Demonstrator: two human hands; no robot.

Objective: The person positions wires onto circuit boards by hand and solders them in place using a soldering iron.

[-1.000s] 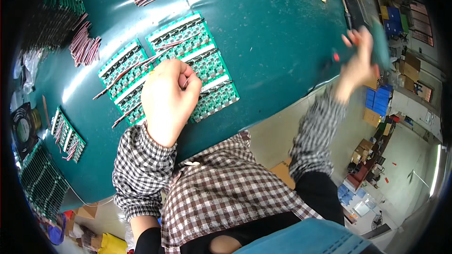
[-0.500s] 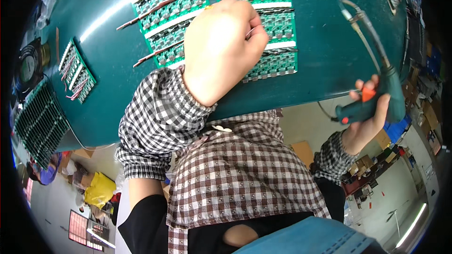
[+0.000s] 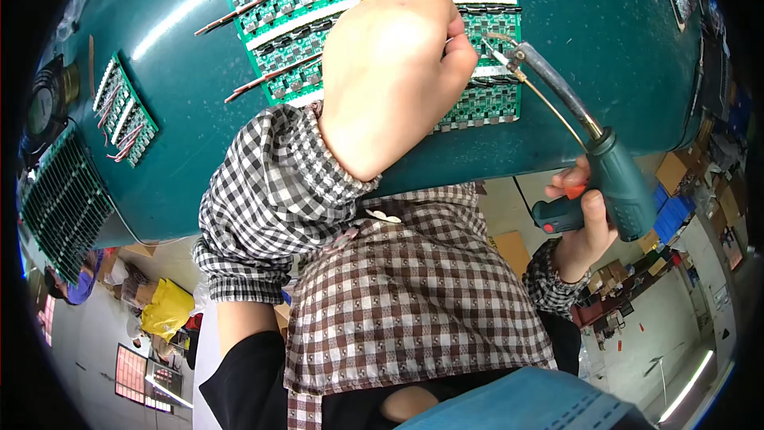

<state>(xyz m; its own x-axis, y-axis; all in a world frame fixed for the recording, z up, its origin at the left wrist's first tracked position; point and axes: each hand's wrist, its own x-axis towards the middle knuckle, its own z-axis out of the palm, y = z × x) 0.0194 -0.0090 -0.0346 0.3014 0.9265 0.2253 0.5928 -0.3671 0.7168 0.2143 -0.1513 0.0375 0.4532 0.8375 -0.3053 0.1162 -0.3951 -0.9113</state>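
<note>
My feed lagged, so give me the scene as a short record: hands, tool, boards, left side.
left hand: curled closed over the circuit boards; anything pinched is unclear
right hand: grips the green soldering gun by its handle
tool tip: over the boards, near the left hand; contact unclear
boards: flat on the green table, red-brown wires across them
left side: small board bearing wires, black fan

Cardbd. box [image 3: 509, 252]; blue bins [image 3: 672, 217] R of it; lit tube light [image 3: 687, 386] lower R of it; yel. item [image 3: 167, 309] & window [image 3: 130, 370] well L of it.
</note>
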